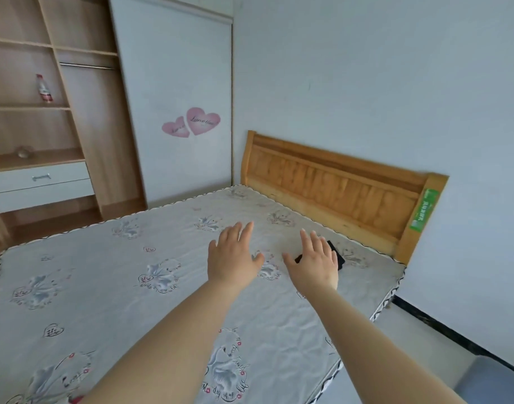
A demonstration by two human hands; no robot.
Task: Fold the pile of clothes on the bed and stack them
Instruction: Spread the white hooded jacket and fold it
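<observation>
Both my arms stretch out over a bare mattress (110, 287) printed with grey flowers and hearts. My left hand (233, 255) hovers palm down with its fingers spread and holds nothing. My right hand (314, 262) is also held flat, fingers apart, a short way to the right of the left one. Behind my right hand lies a small flat black object (337, 256), partly hidden by the fingers. No pile of clothes shows anywhere on the bed in this view.
A wooden headboard (337, 188) runs along the far right edge of the bed. An open wooden wardrobe (83, 118) with shelves, a bottle (44, 88) and white drawers (40, 185) stands at the back left, beside a white sliding door with pink heart stickers (191, 122).
</observation>
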